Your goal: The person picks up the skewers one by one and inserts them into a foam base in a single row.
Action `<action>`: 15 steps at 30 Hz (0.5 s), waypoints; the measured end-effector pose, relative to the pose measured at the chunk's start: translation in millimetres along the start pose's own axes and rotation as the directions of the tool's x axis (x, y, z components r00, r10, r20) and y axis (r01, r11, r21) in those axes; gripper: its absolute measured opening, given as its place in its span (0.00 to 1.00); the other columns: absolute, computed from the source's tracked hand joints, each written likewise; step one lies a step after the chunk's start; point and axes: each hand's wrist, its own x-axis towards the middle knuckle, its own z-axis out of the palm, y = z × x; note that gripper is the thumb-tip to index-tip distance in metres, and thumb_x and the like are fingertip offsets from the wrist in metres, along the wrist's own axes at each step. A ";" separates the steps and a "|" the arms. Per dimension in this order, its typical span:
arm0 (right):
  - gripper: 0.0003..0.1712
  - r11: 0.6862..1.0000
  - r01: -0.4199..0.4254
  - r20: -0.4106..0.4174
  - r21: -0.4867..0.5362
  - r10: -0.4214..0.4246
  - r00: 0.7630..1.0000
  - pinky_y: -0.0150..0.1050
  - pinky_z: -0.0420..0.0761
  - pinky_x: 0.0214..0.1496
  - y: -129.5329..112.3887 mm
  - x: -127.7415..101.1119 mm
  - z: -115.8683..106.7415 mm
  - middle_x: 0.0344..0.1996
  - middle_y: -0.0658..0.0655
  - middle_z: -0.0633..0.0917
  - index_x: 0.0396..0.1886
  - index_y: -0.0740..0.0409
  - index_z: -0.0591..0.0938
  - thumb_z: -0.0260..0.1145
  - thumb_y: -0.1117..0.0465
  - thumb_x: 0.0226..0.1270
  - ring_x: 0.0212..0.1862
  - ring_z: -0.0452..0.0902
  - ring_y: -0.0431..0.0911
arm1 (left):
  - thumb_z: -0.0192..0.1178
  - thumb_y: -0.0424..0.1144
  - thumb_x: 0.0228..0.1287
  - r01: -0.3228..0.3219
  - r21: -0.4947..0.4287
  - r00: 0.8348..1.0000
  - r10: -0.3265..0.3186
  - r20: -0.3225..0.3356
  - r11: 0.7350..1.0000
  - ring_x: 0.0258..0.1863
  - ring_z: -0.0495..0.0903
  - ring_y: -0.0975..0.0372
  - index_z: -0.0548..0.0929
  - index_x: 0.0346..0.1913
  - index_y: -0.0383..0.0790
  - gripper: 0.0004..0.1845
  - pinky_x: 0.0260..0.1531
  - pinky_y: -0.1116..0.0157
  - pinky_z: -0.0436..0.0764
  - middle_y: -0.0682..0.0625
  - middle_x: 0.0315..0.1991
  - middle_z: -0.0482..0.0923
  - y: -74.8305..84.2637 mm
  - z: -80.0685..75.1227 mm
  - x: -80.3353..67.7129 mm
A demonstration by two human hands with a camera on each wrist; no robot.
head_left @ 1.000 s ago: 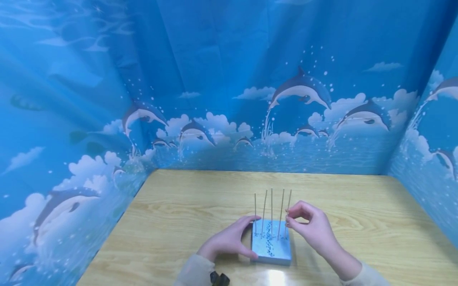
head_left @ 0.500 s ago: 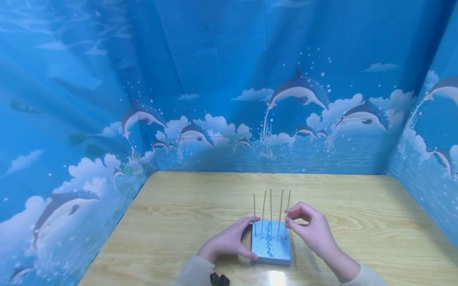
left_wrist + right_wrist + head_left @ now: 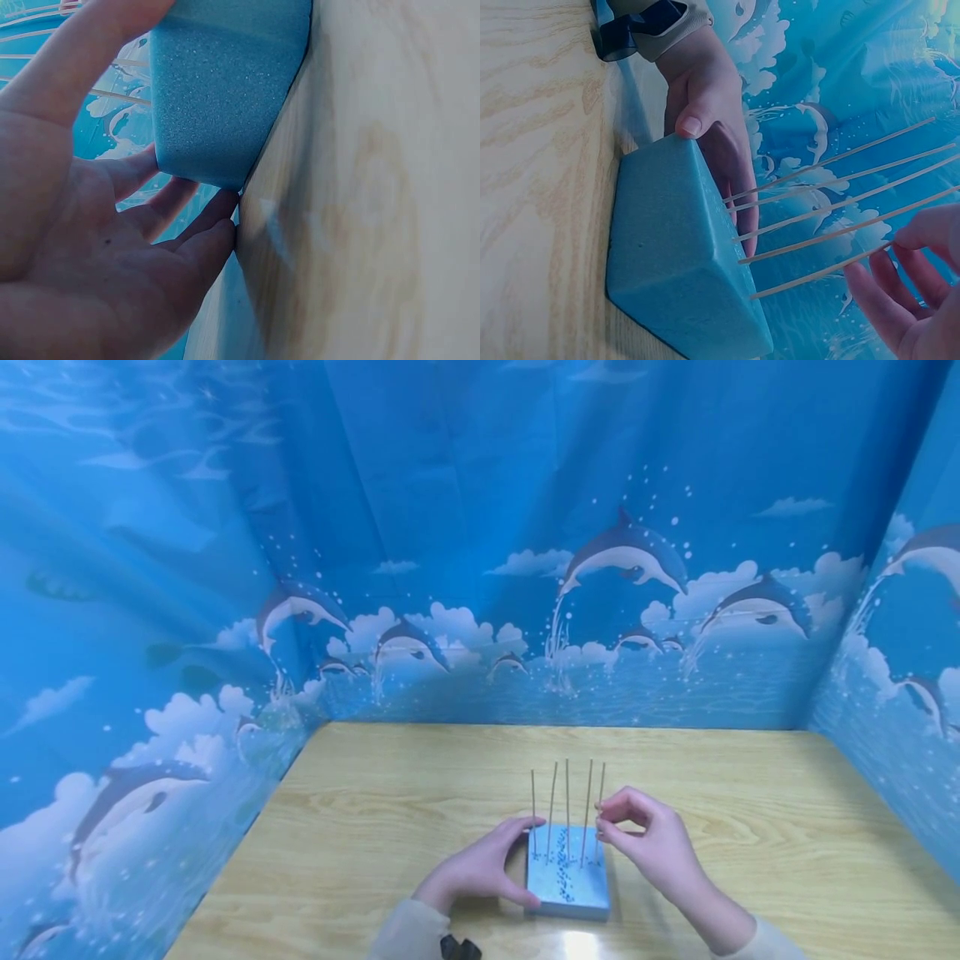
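1. My left hand braces the blue foam block on the table, thumb and fingers clasping its sides
2. Five skewers stand planted; my right hand pinches the rightmost one
3. Loose skewers left: none visible

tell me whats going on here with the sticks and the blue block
A person is working at a wooden table. The left hand grips the side of a blue foam block, steadying it. Five thin wooden sticks stand upright in the block. The right hand pinches the rightmost stick between thumb and fingertips.
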 end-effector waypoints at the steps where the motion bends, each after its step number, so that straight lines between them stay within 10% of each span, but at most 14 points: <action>1: 0.11 1.000 0.001 0.001 -0.006 -0.001 1.000 0.32 0.88 0.41 -0.2 0.1 0.0 0.37 0.60 0.88 0.40 0.63 0.83 0.70 0.73 0.57 0.39 0.86 0.42 | 0.81 0.52 0.38 -0.002 -0.002 1.000 0.002 -0.001 1.000 0.75 0.60 0.59 0.58 0.76 0.51 0.60 0.76 0.51 0.58 0.56 0.75 0.60 -0.2 0.1 -0.1; 15: 0.14 0.998 0.056 0.056 -0.008 -0.055 0.997 0.32 0.88 0.42 0.7 2.3 -5.0 0.37 0.60 0.88 0.45 0.63 0.83 0.71 0.70 0.58 0.36 0.84 0.37 | 0.81 0.51 0.37 0.006 -0.010 1.000 -0.006 -0.003 1.000 0.76 0.58 0.58 0.57 0.77 0.53 0.61 0.76 0.50 0.58 0.56 0.76 0.59 0.0 0.2 -1.4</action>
